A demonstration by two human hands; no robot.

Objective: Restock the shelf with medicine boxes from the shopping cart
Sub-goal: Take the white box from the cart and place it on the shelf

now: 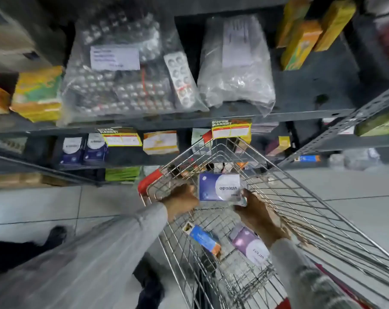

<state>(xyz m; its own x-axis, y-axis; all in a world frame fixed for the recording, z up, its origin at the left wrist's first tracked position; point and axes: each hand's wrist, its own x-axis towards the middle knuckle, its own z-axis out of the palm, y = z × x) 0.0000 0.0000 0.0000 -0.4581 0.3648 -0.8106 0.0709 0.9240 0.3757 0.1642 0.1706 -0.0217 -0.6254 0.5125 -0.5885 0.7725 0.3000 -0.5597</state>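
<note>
A blue and white medicine box (220, 186) is held above the wire shopping cart (300, 197). My left hand (181, 200) grips its left side and my right hand (253, 211) grips its lower right corner. On the cart's floor lie a blue and orange box (203, 238) and a purple and white box (250, 244). Two matching dark blue boxes (83, 149) stand on the grey shelf (144, 121) one level below the top, to the left of the cart.
Clear bags of blister packs (122, 81) fill the upper shelf, with yellow boxes (38, 93) at left and upper right. A slotted metal upright (345, 126) slants at the right. My dark shoe (56, 235) rests on the pale tiled floor at the left.
</note>
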